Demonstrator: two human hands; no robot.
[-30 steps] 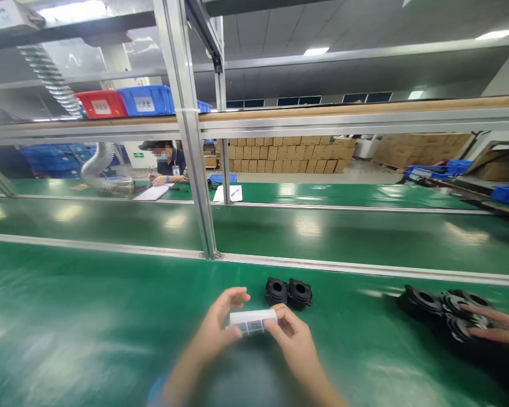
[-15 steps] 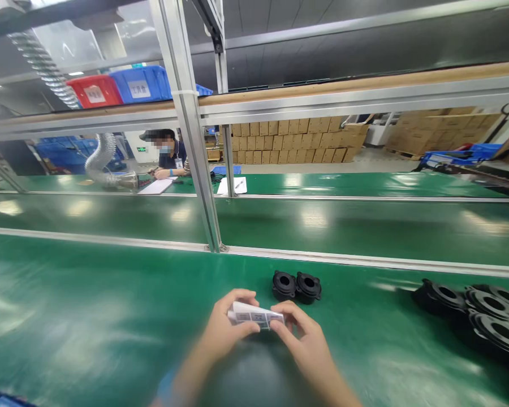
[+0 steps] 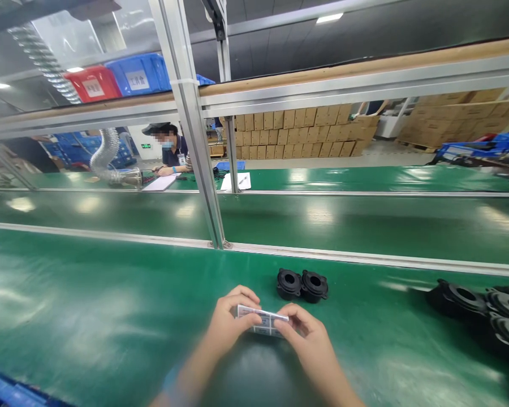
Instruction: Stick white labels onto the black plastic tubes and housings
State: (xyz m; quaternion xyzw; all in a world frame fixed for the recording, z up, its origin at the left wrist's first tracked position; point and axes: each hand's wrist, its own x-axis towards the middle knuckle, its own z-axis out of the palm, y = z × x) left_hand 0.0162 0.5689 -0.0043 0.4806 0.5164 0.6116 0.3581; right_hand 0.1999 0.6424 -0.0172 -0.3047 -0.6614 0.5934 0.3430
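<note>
Between my two hands is a sheet of labels [image 3: 265, 323], whitish with printed rectangles in a grid, bent over along its upper edge. My left hand [image 3: 231, 316] pinches its left end, thumb in front and fingers behind. The right end is gripped the same way by my right hand [image 3: 303, 330]. Just beyond my hands, a pair of black round parts with a central hole stand side by side on the green bench: a left one [image 3: 289, 284] and a right one [image 3: 314, 285].
More black ring-shaped parts [image 3: 470, 302] are grouped at the right. A blue bin edge [image 3: 12, 390] shows at the lower left. A metal post [image 3: 197, 130] and rail [image 3: 343, 263] border the green bench [image 3: 89, 294]. Across it, a masked person [image 3: 173, 152] sits at another table.
The label sheet has been turned and flattened somewhat, so more of its printed grid faces me. My hands stay on both ends. The view has shifted slightly.
</note>
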